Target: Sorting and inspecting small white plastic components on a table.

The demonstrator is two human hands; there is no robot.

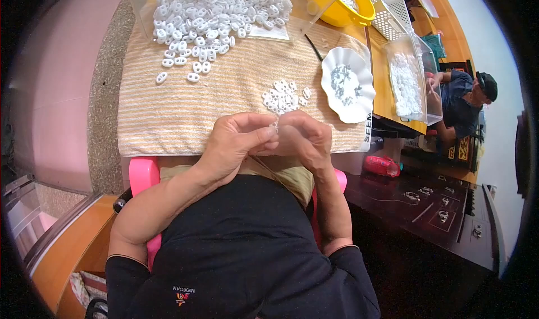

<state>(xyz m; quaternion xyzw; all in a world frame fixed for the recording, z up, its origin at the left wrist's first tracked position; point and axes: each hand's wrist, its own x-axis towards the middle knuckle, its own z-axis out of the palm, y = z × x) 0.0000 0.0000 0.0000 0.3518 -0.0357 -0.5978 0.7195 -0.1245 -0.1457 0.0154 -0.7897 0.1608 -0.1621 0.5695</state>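
My left hand [238, 141] is closed in a pinch near the towel's front edge, with a small white plastic piece [274, 125] between thumb and forefinger. Right beside it, my right hand [307, 136] is also pinched, its fingertips meeting the left ones; what it grips is too small and blurred to make out. Just beyond the hands lies a little pile of small white plastic pieces with holes [281, 97]. To its right, a white scalloped dish [365, 89] holds small grey bits. A large heap of white oval two-hole pieces [219, 16] spreads at the far left.
A striped towel [151, 111] covers the table. At the far right stand a yellow basin [359, 7], a white perforated basket [387, 16] and a clear bin [429, 103] of white pieces. A person [466, 100] in dark clothes works beyond the bin. A pink chair [144, 173] shows beside me.
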